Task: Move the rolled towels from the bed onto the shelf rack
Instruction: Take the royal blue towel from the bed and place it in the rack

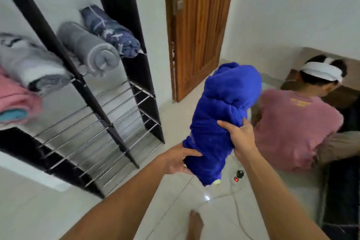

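A bright blue rolled towel is held upright in the air in front of me. My left hand grips its lower end from the left, and my right hand clasps its right side a little higher. The shelf rack, black-framed with metal-bar shelves, stands to the left against the wall. On one of its upper shelves lie a grey rolled towel and a dark blue patterned roll. Further left sit a grey-and-white roll and a pink roll. The bed is out of view.
A person in a pink shirt sits on the floor at the right, close to the towel. A wooden door is shut behind. A power strip with a red switch and its white cable lie on the tiled floor by my foot.
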